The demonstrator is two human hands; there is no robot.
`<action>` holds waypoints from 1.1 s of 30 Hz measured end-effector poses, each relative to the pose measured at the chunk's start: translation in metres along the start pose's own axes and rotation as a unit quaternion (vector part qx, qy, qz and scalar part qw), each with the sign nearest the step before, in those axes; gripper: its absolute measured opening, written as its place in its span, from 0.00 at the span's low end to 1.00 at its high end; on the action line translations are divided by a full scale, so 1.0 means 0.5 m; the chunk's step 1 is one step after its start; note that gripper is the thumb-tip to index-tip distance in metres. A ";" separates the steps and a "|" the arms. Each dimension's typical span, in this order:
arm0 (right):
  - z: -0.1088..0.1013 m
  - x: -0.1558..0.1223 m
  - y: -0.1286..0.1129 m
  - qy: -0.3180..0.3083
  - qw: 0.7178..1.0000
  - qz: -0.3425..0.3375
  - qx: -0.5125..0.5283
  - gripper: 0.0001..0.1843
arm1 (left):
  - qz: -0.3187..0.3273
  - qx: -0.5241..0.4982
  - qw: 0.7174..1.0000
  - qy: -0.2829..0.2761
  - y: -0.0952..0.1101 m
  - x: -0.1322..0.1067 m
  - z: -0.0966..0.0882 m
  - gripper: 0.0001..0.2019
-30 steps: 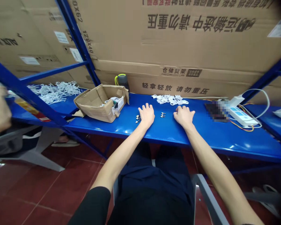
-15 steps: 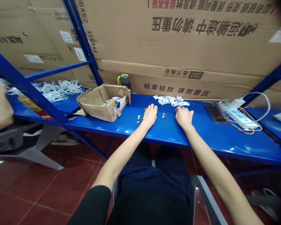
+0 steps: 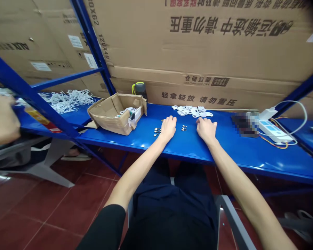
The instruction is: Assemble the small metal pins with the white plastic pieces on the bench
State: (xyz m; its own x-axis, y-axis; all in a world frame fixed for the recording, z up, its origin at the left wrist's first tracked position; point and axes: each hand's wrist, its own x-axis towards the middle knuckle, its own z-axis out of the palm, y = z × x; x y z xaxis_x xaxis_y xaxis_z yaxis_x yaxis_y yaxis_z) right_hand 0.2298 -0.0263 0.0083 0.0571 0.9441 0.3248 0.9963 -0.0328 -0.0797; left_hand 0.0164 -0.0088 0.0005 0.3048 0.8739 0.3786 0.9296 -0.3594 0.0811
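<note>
Head view — left hand [image 3: 168, 128], right hand [image 3: 206, 130] on shelf [image 3: 250, 160] — two pin clusters [image 3: 157, 131] nearby.

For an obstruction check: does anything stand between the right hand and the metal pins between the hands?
Nothing visible stands in the way: the metal pins lie on the blue shelf beside the right hand, between it and the left hand.

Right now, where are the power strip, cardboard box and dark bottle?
Power strip [image 3: 275, 131]: head view, white casing.
Cardboard box [image 3: 108, 121]: head view, front wall.
Dark bottle [image 3: 141, 91]: head view, body.
</note>
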 end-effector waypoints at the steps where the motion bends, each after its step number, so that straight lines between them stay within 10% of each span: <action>1: -0.001 0.000 -0.001 -0.001 1.000 0.000 -0.002 0.20 | -0.006 0.007 1.000 0.009 0.000 0.000 0.000 0.17; 17: -0.008 -0.001 -0.006 -0.023 1.000 0.012 0.001 0.21 | -0.038 0.000 0.999 -0.029 -0.001 -0.002 -0.019 0.18; 33: 0.014 0.005 0.023 0.018 0.999 0.036 -0.017 0.17 | -0.068 -0.048 0.995 0.060 -0.007 0.010 -0.014 0.16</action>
State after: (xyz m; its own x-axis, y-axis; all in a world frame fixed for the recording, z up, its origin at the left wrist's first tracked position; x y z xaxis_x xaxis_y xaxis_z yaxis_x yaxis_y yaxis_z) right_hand 0.2411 -0.0221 0.0016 0.1307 0.9262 0.3536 0.9910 -0.1122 -0.0725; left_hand 0.0130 -0.0056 0.0086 0.1459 0.8731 0.4652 0.9344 -0.2761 0.2251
